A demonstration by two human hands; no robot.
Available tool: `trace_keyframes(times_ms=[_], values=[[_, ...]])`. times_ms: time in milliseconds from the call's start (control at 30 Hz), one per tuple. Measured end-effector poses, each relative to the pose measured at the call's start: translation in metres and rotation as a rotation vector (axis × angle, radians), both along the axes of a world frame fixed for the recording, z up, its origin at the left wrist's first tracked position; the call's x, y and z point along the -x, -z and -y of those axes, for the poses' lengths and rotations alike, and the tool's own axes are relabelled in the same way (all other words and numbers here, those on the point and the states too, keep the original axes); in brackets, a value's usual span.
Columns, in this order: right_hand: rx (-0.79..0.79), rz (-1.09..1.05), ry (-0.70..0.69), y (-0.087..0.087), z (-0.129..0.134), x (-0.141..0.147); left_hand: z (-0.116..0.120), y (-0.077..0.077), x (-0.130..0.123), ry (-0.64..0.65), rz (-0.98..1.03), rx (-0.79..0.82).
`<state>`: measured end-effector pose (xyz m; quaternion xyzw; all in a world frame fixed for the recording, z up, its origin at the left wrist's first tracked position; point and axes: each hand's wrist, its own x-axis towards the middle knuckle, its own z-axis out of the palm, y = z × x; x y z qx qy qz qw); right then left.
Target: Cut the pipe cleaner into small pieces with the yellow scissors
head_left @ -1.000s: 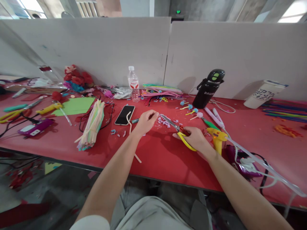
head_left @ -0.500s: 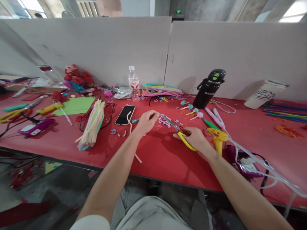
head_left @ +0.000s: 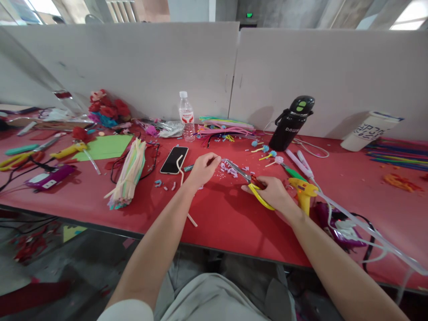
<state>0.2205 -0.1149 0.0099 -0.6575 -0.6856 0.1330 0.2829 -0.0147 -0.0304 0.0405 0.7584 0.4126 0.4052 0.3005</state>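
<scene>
My right hand [head_left: 267, 191] is wrapped round the handles of a pair of scissors [head_left: 256, 192] with yellow and red grips. Their blades point away to the left, the tips close to the fingers of my left hand [head_left: 205, 168]. That hand is closed in a pinch; whatever is between its fingertips is too small to make out. Small lilac clippings [head_left: 233, 170] lie scattered on the red table under and around the blades. A cream pipe cleaner [head_left: 181, 171] lies partly over a phone [head_left: 174, 160], left of my left hand.
A bundle of pale pipe cleaners [head_left: 129, 174] lies at left. A yellow glue gun [head_left: 303, 191] and a purple power strip [head_left: 337, 227] sit by my right forearm. Behind stand a water bottle [head_left: 187, 117] and a black flask [head_left: 290, 125]. Small pompom pieces [head_left: 265, 148] lie near the flask.
Almost nothing differs. Both hands and the scissors keep nearly the same place, with only a very slight shift of the left fingertips.
</scene>
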Motion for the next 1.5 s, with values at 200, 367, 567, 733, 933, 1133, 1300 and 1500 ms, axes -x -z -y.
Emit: trace_keyframes(times_ms=[200, 367, 567, 733, 933, 1133, 1300, 1500], values=[[0.034, -0.014, -0.022, 0.0002, -0.0011, -0.0007, -0.0003, 0.0009, 0.0000, 0.018, 0.005, -0.004], [0.038, -0.019, -0.030, 0.0019, -0.0014, -0.0017, -0.0011, 0.0018, -0.0001, 0.017, -0.011, -0.006], [0.045, -0.021, -0.034, -0.0001, -0.0008, 0.0001, -0.0014, 0.0010, 0.0008, 0.001, -0.017, -0.008], [0.029, -0.012, -0.034, -0.0007, -0.0019, 0.0001, -0.0014, 0.0009, 0.0008, -0.001, -0.017, 0.000], [0.061, -0.016, -0.034, -0.0011, -0.0023, 0.0003, -0.0009, 0.0011, 0.0010, -0.002, -0.013, 0.009], [0.057, 0.007, -0.006, -0.0013, -0.0021, 0.0012, -0.0006, 0.0001, 0.0006, 0.003, -0.010, 0.020], [0.005, -0.032, -0.015, -0.0015, -0.0001, 0.0023, -0.0021, 0.0012, -0.0001, 0.001, -0.010, 0.031], [0.041, -0.053, -0.039, 0.0000, -0.0001, 0.0017, -0.0016, 0.0024, 0.0000, -0.008, 0.013, 0.034]])
